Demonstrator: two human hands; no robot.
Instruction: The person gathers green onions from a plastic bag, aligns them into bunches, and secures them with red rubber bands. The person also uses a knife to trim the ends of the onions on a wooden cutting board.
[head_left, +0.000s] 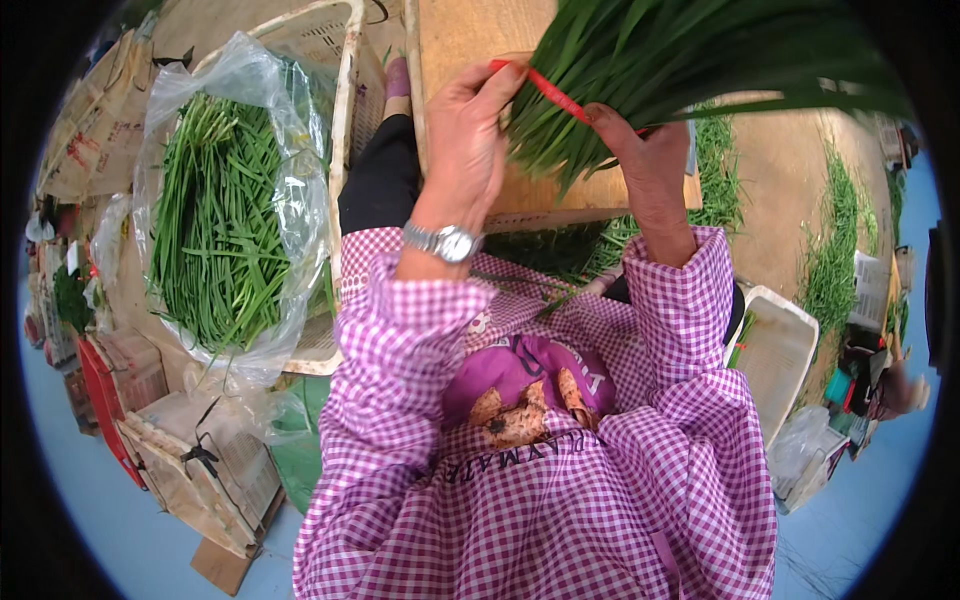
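Note:
A large bunch of long flat green leaves, which look like garlic chives (600, 82), is raised above a wooden board (472, 37). A red tape (555, 94) runs across the bunch near its cut end. My left hand (476, 127), with a watch on the wrist, pinches one end of the tape between thumb and finger. My right hand (645, 154) grips the bunch from below, its thumb pressing on the tape. The right fingers are mostly hidden behind the leaves, and the far leaf ends are blurred.
At the left, a plastic crate (349, 112) holds a clear plastic bag (300, 187) with more green leaves (217, 240). Loose leaves (829, 240) lie on the floor at the right. A white bin (780, 360) stands beside my right side, and more crates (202, 457) stand at the lower left.

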